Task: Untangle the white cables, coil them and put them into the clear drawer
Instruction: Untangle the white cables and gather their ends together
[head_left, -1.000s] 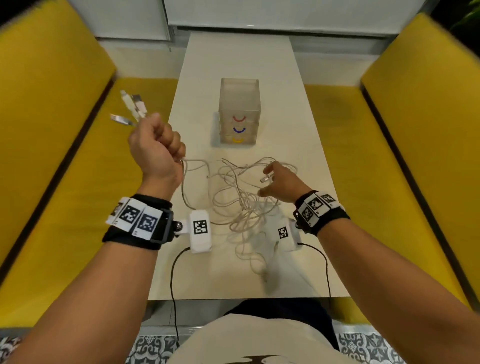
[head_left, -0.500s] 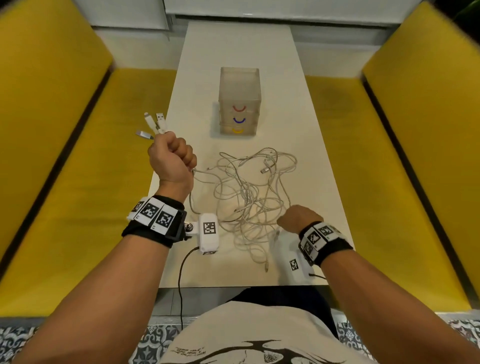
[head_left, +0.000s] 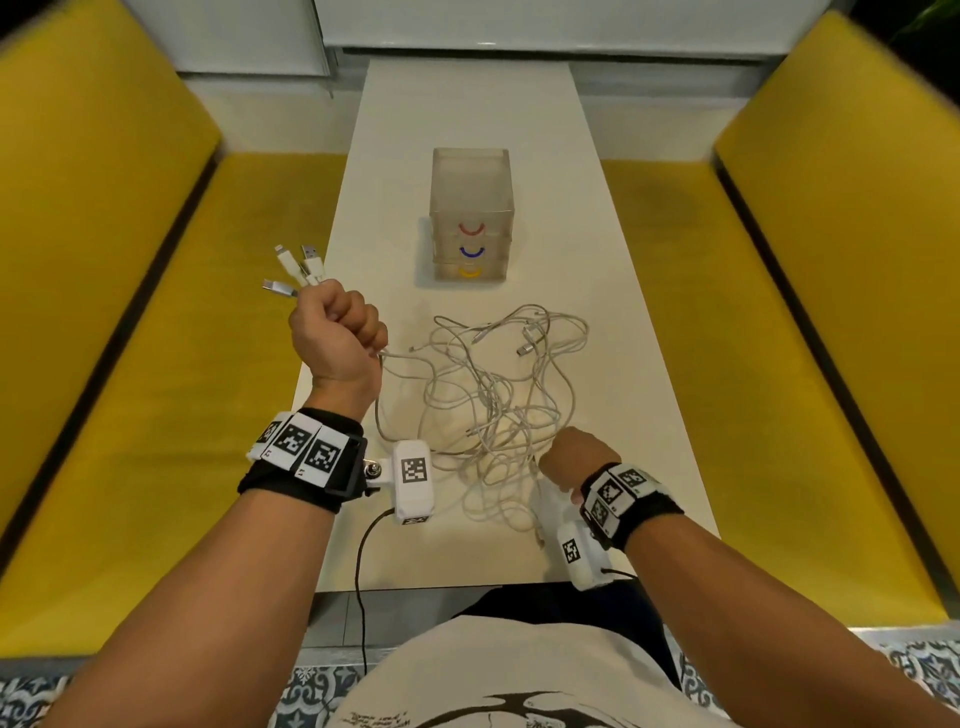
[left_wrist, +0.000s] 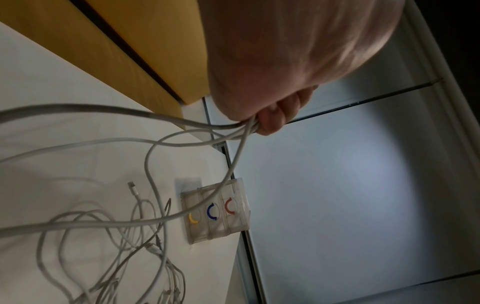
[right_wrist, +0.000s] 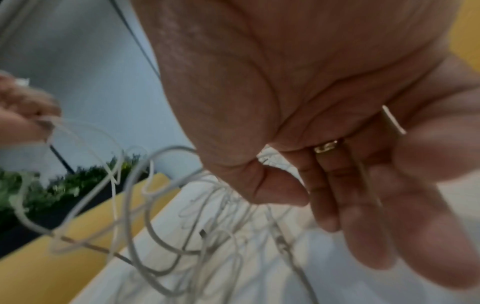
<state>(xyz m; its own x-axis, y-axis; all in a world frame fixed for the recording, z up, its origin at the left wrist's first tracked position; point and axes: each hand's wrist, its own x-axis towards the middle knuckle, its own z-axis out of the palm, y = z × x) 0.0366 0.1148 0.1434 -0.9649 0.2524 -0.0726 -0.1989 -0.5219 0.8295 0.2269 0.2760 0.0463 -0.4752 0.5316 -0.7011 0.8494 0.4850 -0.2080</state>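
Several white cables (head_left: 493, 395) lie in a loose tangle in the middle of the white table (head_left: 467, 104). My left hand (head_left: 337, 332) is raised at the table's left edge in a fist that grips cable strands; three connector ends (head_left: 298, 270) stick out above it. In the left wrist view the strands run from the left hand (left_wrist: 272, 117) down to the tangle (left_wrist: 103, 236). My right hand (head_left: 576, 457) hovers at the near side of the tangle. Its fingers (right_wrist: 363, 216) are straight and blurred, with a thin strand across them. The clear drawer unit (head_left: 470, 218) stands beyond, all drawers closed.
The drawer unit (left_wrist: 215, 211) has red, blue and yellow handles. Yellow benches flank the table on the left (head_left: 104, 260) and on the right (head_left: 831, 260). A black wire (head_left: 358, 571) hangs from my left wrist camera over the table's near edge.
My left hand has come down and right toward the table edge, still gripping the connector ends. My right hand has drawn back from the far side of the tangle to its near side.
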